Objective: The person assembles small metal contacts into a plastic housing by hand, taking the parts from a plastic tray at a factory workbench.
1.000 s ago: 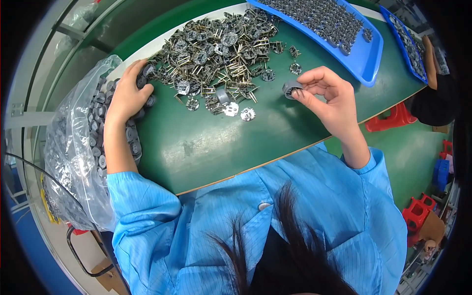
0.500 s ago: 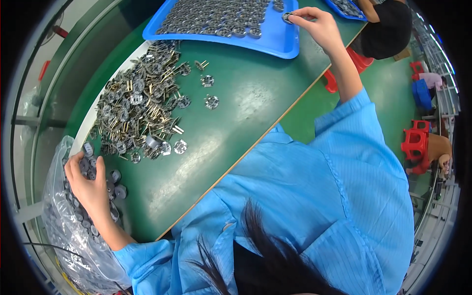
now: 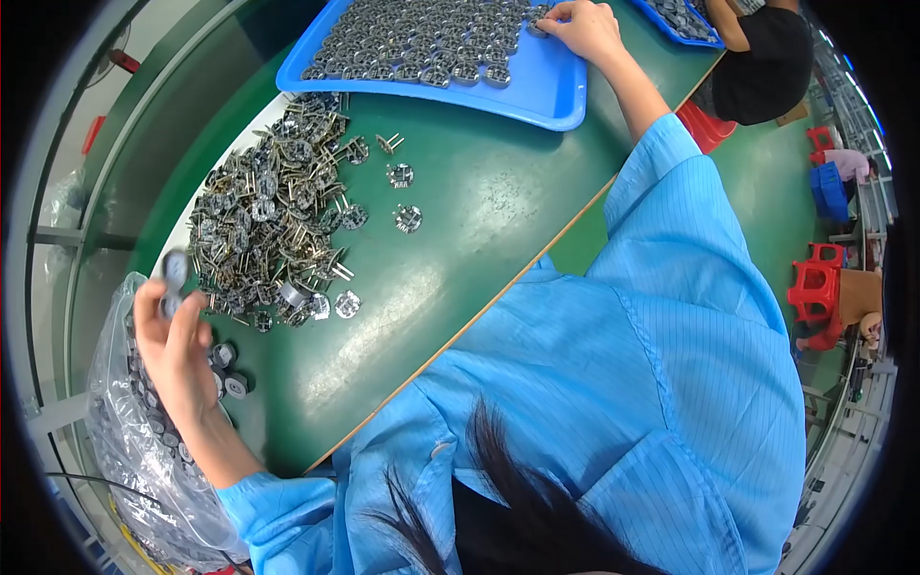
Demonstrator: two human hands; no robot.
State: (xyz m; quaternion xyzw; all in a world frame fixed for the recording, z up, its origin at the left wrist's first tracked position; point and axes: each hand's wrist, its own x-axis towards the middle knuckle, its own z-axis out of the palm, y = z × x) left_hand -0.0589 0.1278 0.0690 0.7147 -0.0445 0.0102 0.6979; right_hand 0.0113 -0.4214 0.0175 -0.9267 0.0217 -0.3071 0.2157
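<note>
My left hand [image 3: 175, 355] is raised over the left end of the bench, fingers and thumb closed around grey round caps [image 3: 174, 269], blurred by motion. Below it, more grey caps [image 3: 236, 384] spill from a clear plastic bag [image 3: 120, 422]. At the far side, my right hand [image 3: 586, 34] pinches a round circuit-board part [image 3: 540, 21] at the right end of the rows in the blue tray [image 3: 537, 101]. Similar round parts [image 3: 412, 43] stand in tight rows there. Between my hands lies a heap of small round circuit boards with metal pins [image 3: 264, 211].
A few loose boards [image 3: 408, 218] lie on the green bench [image 3: 450, 220], whose wooden edge [image 3: 460, 333] runs diagonally before me. Another blue tray [image 3: 678, 24] stands at the far right beside a co-worker in black [image 3: 764, 62]. Red stools [image 3: 816, 287] stand on the floor.
My left hand has risen from the caps by the bag with caps in its fingers. My right hand has moved left, bringing its part to the end of the tray's rows.
</note>
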